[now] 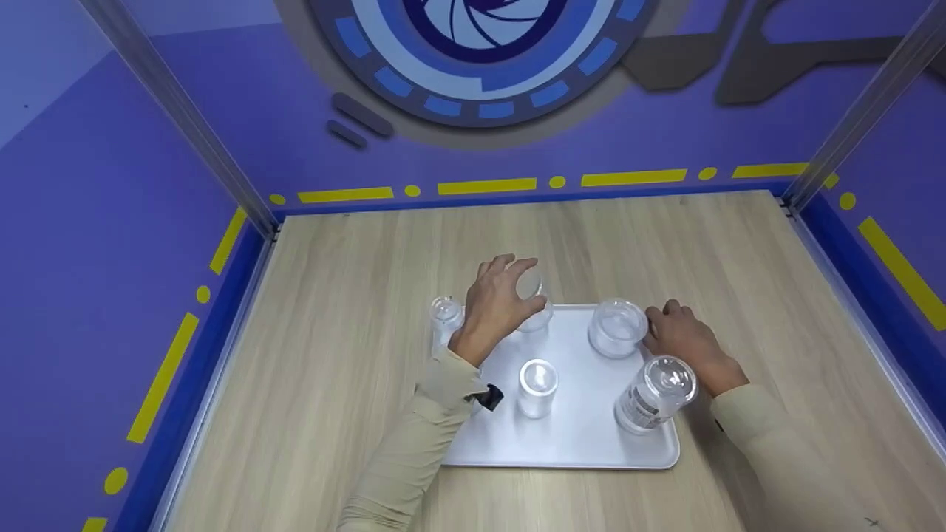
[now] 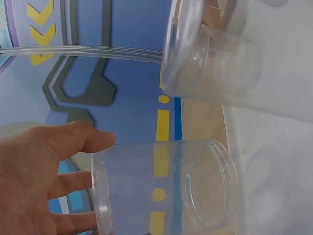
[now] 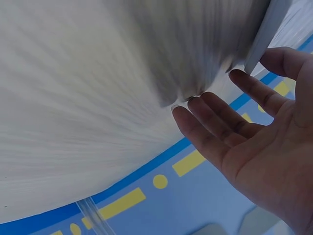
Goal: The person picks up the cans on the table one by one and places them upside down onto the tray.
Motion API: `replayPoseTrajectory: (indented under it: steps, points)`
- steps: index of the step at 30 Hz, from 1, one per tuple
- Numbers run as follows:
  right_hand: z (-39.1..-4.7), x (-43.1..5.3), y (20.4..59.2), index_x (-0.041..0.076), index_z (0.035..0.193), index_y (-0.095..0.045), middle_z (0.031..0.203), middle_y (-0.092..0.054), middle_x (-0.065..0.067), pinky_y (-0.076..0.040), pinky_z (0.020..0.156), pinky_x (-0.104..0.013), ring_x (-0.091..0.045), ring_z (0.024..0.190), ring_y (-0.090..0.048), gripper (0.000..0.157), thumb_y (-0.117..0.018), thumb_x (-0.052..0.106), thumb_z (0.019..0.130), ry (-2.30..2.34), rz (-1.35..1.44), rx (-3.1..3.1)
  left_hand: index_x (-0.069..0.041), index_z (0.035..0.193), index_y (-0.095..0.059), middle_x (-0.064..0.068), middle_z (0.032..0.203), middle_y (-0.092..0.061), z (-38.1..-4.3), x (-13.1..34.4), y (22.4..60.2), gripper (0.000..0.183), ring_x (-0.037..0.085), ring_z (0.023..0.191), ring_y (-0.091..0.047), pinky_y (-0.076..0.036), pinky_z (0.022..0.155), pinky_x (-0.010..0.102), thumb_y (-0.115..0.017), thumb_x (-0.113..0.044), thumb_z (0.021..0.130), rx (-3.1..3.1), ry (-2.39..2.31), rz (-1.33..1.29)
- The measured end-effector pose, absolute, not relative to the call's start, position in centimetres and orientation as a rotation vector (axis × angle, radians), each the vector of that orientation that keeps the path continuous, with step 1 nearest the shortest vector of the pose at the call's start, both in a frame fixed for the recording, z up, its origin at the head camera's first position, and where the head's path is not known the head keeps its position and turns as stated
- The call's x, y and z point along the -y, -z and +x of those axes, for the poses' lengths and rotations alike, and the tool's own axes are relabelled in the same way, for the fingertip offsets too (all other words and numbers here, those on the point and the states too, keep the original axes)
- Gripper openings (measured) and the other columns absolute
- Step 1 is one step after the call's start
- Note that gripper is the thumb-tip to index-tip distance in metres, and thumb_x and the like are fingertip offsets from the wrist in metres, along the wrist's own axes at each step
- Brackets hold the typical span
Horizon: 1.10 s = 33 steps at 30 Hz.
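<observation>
My left hand (image 1: 499, 299) grips a clear, see-through cup (image 1: 538, 314) at the back edge of a white tray (image 1: 584, 443). In the left wrist view the thumb lies on one side of the cup (image 2: 142, 191) and fingers on the other, near its top end. Whether its lower end touches the tray, I cannot tell. My right hand (image 1: 684, 340) is at the tray's right edge. The right wrist view has the thumb and forefinger on either side of the tray's rim (image 3: 266, 36), pinching it; the other fingers extend underneath, near the tabletop.
On the tray stand a wide clear jar (image 1: 617, 329), a tall clear jar with printing (image 1: 654, 395), a small clear glass (image 1: 537, 391) and another clear glass (image 1: 446, 316) at the back left. Purple panels (image 1: 591, 148) enclose the wooden table (image 1: 332, 332).
</observation>
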State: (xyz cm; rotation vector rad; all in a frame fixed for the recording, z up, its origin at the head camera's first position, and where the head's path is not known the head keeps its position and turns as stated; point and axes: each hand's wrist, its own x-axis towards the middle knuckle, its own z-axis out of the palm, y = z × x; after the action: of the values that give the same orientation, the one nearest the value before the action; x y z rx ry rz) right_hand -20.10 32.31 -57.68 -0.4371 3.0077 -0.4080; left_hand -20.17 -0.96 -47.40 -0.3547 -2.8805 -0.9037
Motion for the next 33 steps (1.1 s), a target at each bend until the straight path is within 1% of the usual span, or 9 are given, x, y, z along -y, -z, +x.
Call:
replayPoseTrajectory:
  steps: [5, 10, 15, 25, 33]
  points:
    - [-20.07, -32.43, 58.0, -0.007, 0.12, -0.063, 0.107, -0.057, -0.029, -0.056, 0.066, -0.061, -0.047, 0.095, -0.059, 0.034, -0.063, 0.022, 0.102, 0.401, -0.455, -3.022, -0.02, 0.146, -0.067, 0.012, 0.153, -0.056, -20.2, 0.96, 47.52, 0.058, 0.031, 0.14, -0.051, -0.051, 0.106, 0.046, -0.081, -0.032, 0.091, 2.888, 0.909, -0.352]
    - [-20.03, -32.53, 58.3, -0.006, 0.118, -0.063, 0.105, -0.056, -0.028, -0.056, 0.065, -0.059, -0.044, 0.092, -0.059, 0.033, -0.062, 0.022, 0.102, 0.402, -0.47, -3.032, -0.021, 0.146, -0.066, 0.012, 0.154, -0.056, -20.35, 0.86, 47.58, 0.058, 0.031, 0.139, -0.051, -0.051, 0.107, 0.046, -0.081, -0.033, 0.091, 2.912, 0.889, -0.342]
    - [-19.88, -32.61, 58.37, -0.007, 0.12, -0.063, 0.106, -0.056, -0.026, -0.055, 0.068, -0.058, -0.042, 0.092, -0.058, 0.034, -0.061, 0.022, 0.102, 0.4, -0.473, -3.025, -0.022, 0.147, -0.066, 0.011, 0.155, -0.055, -20.42, 0.73, 47.7, 0.059, 0.03, 0.139, -0.051, -0.052, 0.106, 0.045, -0.081, -0.034, 0.091, 2.939, 0.86, -0.327]
    - [-19.8, -32.52, 58.35, -0.006, 0.12, -0.062, 0.105, -0.055, -0.025, -0.054, 0.069, -0.058, -0.041, 0.092, -0.057, 0.033, -0.062, 0.021, 0.101, 0.394, -0.477, -3.032, -0.023, 0.147, -0.066, 0.01, 0.155, -0.055, -20.38, 0.47, 47.99, 0.06, 0.029, 0.138, -0.052, -0.051, 0.107, 0.044, -0.082, -0.037, 0.091, 2.962, 0.839, -0.311]
    - [-19.91, -32.65, 58.3, -0.004, 0.116, -0.064, 0.105, -0.056, -0.025, -0.054, 0.07, -0.061, -0.043, 0.093, -0.057, 0.031, -0.062, 0.023, 0.101, 0.427, -0.485, -3.026, -0.02, 0.145, -0.067, 0.014, 0.153, -0.056, -20.39, 0.4, 48.3, 0.059, 0.033, 0.138, -0.052, -0.053, 0.103, 0.046, -0.082, -0.032, 0.09, 2.941, 0.837, -0.366]
